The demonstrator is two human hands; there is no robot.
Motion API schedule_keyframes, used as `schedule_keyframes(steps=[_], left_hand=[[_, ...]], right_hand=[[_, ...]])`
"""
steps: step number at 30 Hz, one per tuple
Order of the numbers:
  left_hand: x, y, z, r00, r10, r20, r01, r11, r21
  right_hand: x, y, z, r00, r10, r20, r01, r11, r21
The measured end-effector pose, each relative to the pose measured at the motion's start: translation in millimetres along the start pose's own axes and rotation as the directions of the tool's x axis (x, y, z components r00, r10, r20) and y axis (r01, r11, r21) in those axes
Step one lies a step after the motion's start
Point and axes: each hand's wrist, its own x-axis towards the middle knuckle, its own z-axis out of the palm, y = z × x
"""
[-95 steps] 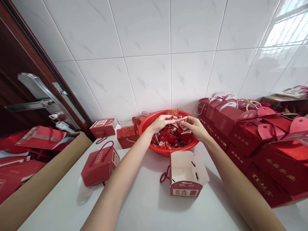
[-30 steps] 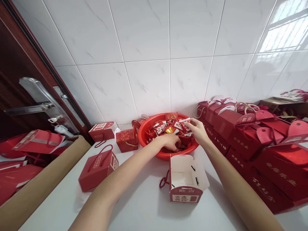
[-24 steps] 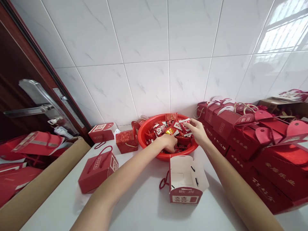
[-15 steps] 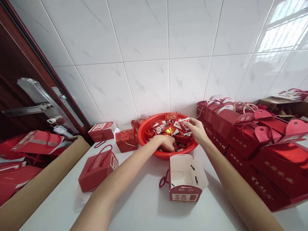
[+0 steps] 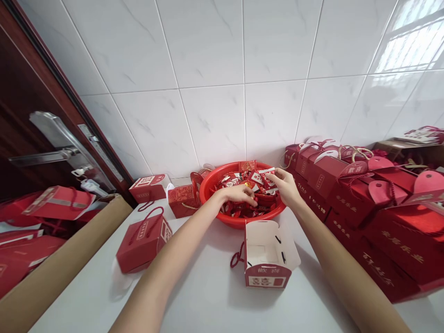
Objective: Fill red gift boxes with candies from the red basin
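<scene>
A red plastic basket point(image 5: 208, 188) holds a heap of small wrapped candies point(image 5: 246, 212), mostly red and white with some gold. My left hand point(image 5: 242, 194) is over the middle of the heap, fingers curled down and pinched together; what they grip is mostly hidden. At the basket's right side my right hand point(image 5: 285, 185) pinches a red-and-white candy packet point(image 5: 268, 173) between thumb and fingers. In front of the basket an open gift box point(image 5: 267, 280) stands with its flaps up, white inside and bare, its dark red cord lying at the left.
Closed red gift boxes point(image 5: 144, 243) stand on the white table point(image 5: 201, 296) at left. Stacked red boxes point(image 5: 378, 231) fill the right side. At far left is a cardboard carton point(image 5: 69, 249) of red boxes, beside a door handle point(image 5: 45, 157) with keys. A tiled wall point(image 5: 211, 125) rises behind.
My left hand has lifted a little out of the candies and shifted slightly up. My right hand stays at the basket's right side with the packet.
</scene>
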Motion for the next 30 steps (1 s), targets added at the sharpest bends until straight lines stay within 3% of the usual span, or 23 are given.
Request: schedule_keyframes(steps=[3,6,9,12,30], left_hand=[[1,-2,-6.1,0.954,-0.023,-0.298,-0.029,0.985,-0.172],[3,-6,-9.4,0.888,-0.164,-0.431,0.009,0.941,-0.339],[5,-8,-10.7,0.857,-0.284,-0.431,0.045,0.873,-0.486],[4,-8,-11.1,0.864,-0.314,-0.393,0.047,0.829,-0.558],[1,-8,-12.7,0.890,-0.172,-0.422,-0.084,0.848,-0.524]], right_hand=[[0,-2,2,1.000,0.012,-0.018,-0.011,1.000,0.017],[0,-2,2,0.999,0.023,-0.034,-0.022,0.999,0.031],[0,-3,2,0.999,0.029,-0.039,-0.028,0.999,0.037],[0,-3,2,0.999,0.034,-0.042,-0.031,0.998,0.051],[0,-1,2,0.999,0.027,-0.028,-0.026,0.999,0.034]])
